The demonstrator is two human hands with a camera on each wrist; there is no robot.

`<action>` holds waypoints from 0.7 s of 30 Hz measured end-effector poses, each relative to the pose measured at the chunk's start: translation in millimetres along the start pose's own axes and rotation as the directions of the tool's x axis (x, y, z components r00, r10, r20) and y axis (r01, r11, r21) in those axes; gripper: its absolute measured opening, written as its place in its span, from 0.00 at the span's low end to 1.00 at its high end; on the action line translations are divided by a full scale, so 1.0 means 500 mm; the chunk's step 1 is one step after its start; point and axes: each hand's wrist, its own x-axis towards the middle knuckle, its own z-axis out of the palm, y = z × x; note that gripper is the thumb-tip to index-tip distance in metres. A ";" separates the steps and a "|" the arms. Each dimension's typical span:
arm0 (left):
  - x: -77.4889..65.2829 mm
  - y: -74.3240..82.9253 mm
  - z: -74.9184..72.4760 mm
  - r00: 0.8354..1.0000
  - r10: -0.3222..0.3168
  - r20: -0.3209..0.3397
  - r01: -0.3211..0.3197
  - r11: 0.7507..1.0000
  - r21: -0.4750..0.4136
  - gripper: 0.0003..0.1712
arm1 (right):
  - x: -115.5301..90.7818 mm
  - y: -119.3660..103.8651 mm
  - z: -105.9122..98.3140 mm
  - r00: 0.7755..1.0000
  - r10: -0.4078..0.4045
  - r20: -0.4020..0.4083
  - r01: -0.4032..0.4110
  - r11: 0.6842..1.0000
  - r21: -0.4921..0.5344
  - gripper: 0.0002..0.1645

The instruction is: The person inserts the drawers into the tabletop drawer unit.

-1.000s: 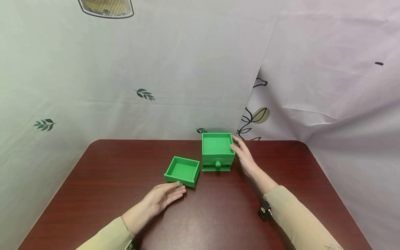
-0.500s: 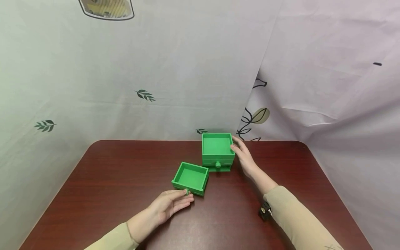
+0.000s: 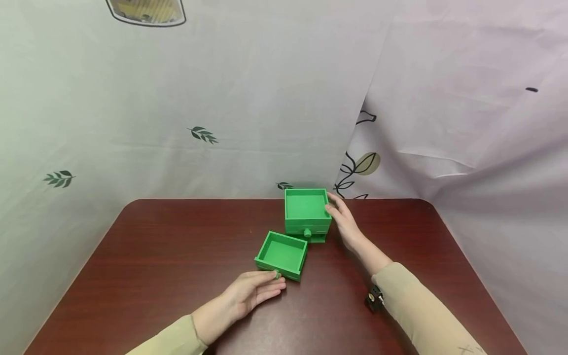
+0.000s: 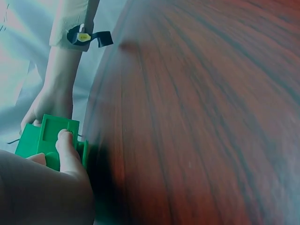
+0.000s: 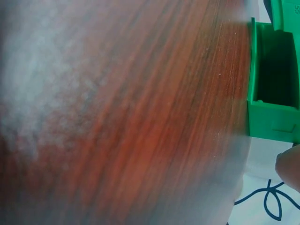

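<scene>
My left hand (image 3: 253, 293) pinches the small round knob (image 3: 277, 274) of a green drawer (image 3: 282, 254) that holds nothing. The drawer sits slightly turned, close in front of a small green cabinet (image 3: 307, 204). In the left wrist view, the left thumb lies along the drawer front (image 4: 55, 131). My right hand (image 3: 345, 227) grips the cabinet's right side, thumb near the top rim and fingers behind. The cabinet has a tray-like top, a closed upper drawer with a knob (image 3: 307, 232), and an open lower slot. In the right wrist view, the dark slot shows inside the green cabinet wall (image 5: 274, 122).
Both stand on a dark red wooden table (image 3: 177, 246). A pale patterned curtain (image 3: 244, 98) hangs right behind its back edge and along both sides. A small black device (image 3: 374, 299) is on the right sleeve.
My left hand has carried the drawer to the right and a little nearer me, so it now lies in front of the cabinet's lower slot. The right hand keeps its hold.
</scene>
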 end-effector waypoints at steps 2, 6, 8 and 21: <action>0.002 -0.003 0.007 1.000 -0.002 0.000 0.002 1.000 0.000 0.11 | 0.001 0.001 0.000 1.000 -0.004 0.000 0.004 1.000 0.001 0.36; 0.006 -0.012 0.021 1.000 -0.006 -0.006 0.006 1.000 0.003 0.14 | 0.003 0.004 0.001 1.000 -0.006 0.004 0.006 1.000 0.000 0.35; 0.010 -0.017 0.028 1.000 -0.008 -0.008 0.008 1.000 0.005 0.15 | 0.004 0.004 0.000 1.000 -0.004 0.003 0.004 1.000 -0.006 0.36; 0.033 -0.043 0.068 1.000 -0.022 -0.009 0.022 1.000 -0.001 0.17 | 0.004 0.006 -0.001 1.000 -0.011 0.005 0.012 1.000 -0.014 0.35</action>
